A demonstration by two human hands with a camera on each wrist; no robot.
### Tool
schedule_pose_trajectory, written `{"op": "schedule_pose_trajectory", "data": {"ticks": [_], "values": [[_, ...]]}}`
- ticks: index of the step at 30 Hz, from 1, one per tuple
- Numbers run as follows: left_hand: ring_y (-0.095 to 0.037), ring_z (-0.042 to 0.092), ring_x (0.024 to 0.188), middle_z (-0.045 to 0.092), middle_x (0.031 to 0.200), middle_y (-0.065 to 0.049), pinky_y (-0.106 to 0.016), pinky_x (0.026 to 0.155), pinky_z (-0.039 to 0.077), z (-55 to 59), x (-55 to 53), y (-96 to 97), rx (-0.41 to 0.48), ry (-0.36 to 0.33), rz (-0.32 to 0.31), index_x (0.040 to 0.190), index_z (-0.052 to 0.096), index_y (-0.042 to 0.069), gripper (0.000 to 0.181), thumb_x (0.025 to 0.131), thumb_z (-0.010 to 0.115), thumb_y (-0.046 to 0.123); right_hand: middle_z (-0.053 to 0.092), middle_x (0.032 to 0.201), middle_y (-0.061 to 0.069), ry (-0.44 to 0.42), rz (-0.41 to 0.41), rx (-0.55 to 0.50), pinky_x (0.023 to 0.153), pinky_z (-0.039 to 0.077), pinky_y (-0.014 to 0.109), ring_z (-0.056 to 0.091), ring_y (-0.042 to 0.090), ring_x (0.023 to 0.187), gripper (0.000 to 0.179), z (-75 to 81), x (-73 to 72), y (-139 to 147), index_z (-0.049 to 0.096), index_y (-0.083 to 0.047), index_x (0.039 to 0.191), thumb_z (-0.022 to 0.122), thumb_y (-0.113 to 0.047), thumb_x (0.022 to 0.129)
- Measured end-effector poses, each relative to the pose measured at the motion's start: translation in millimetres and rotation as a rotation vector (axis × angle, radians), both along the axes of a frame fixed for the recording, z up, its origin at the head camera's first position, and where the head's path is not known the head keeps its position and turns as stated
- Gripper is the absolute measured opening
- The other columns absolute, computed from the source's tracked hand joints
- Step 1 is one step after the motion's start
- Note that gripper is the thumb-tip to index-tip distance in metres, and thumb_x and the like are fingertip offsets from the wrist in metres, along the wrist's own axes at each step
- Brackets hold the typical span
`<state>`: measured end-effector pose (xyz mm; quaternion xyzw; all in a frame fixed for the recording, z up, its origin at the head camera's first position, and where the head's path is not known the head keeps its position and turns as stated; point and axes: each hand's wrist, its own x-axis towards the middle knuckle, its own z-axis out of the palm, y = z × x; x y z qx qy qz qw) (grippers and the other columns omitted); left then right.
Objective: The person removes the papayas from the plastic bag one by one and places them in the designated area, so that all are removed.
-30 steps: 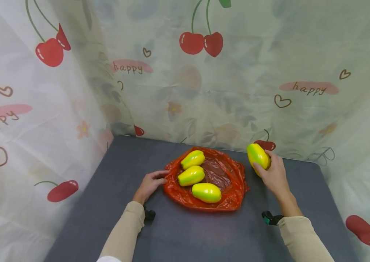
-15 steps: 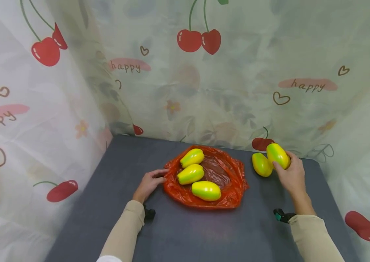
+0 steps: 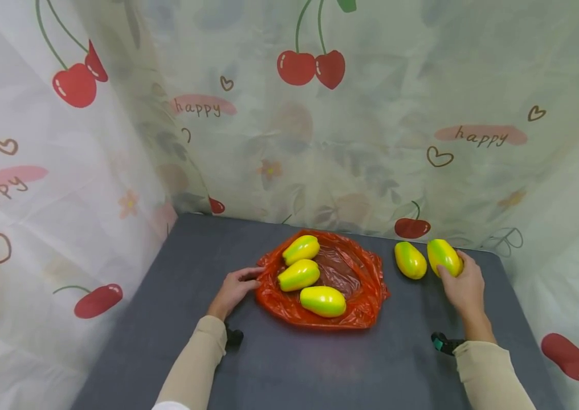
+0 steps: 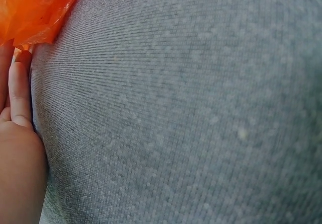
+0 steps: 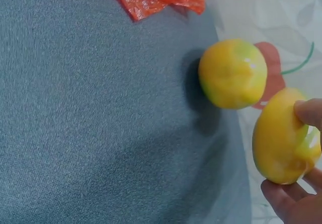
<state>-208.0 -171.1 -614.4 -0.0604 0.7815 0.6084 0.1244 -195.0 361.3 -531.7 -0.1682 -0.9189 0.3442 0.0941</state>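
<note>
In the head view my right hand [image 3: 466, 287] grips a glossy yellow-green papaya [image 3: 445, 258] near the table's back right. The right wrist view shows the thumb on one side of this papaya [image 5: 282, 136] and fingers on the other. Just left of it, a second papaya [image 3: 410, 261] lies on the table, a small gap between them. My left hand [image 3: 232, 289] pinches the left edge of a red plastic bag [image 3: 284, 316]. Inside the spread bag lie three more papayas, a back one [image 3: 302, 250], a middle one [image 3: 298, 274] and a front one [image 3: 323, 302].
The dark grey cloth-covered table [image 3: 289, 370] ends at a printed curtain [image 3: 361, 142] behind. Side curtains [image 3: 79, 228] hang left and right. A dark wrist-camera mount [image 3: 445, 344] sits by the right sleeve.
My right hand let go of one papaya at the back right. It shifted right and down with another papaya. The left hand stays at the bag's edge.
</note>
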Motion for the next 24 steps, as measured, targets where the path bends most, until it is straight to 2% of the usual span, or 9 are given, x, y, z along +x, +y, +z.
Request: {"op": "schedule_pose_trajectory", "data": {"ticks": [5,14,24], "values": [[-0.025,0.053,0.138,0.067,0.138,0.000,-0.053,0.120,0.038,0.1,0.4,0.8,-0.006,-0.009,0.008,0.127,0.073,0.029,0.036,0.092,0.071,0.018,0.036,0.154,0.034,-0.024,-0.009,-0.006,0.107,0.036,0.064,0.038,0.049,0.134,0.070,-11.0,-1.0,5,0.027,0.003,0.158,0.057,-0.026,0.102],[-0.026,0.053,0.138,0.067,0.138,0.000,-0.053,0.120,0.038,2.8,0.8,3.0,-0.023,-0.011,0.018,0.127,0.073,0.030,0.037,0.092,0.070,0.018,0.030,0.156,0.037,-0.127,-0.032,-0.031,0.114,0.032,0.066,0.035,0.053,0.137,0.072,-23.8,-10.4,10,0.020,0.004,0.160,0.053,-0.027,0.104],[-0.025,0.053,0.139,0.067,0.138,-0.001,-0.053,0.120,0.038,5.3,0.6,3.4,-0.013,-0.015,0.016,0.128,0.072,0.028,0.038,0.092,0.071,0.017,0.027,0.159,0.037,-0.188,0.003,-0.006,0.118,0.028,0.066,0.031,0.055,0.141,0.073,-37.5,-13.1,20,0.015,0.006,0.160,0.047,-0.031,0.106]]}}
